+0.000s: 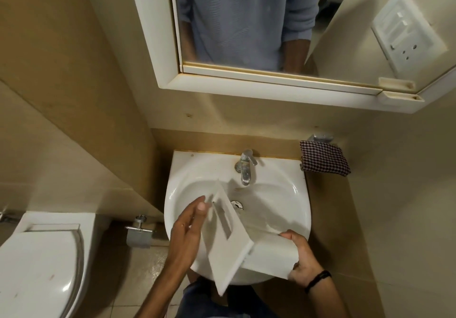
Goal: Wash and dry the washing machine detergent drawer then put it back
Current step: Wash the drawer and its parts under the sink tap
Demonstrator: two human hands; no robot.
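The white plastic detergent drawer hangs over the front of the white washbasin, its flat front panel with a recessed handle turned toward me and to the left. My right hand grips the rear end of the drawer's body at the basin's front right rim. My left hand is held beside the front panel with straight fingers, fingertips at its upper left edge. The chrome tap stands at the back of the basin; no water runs from it.
A checked cloth hangs on a holder right of the basin. A toilet with its lid down is at the left, with a paper holder on the wall between. A mirror cabinet hangs above.
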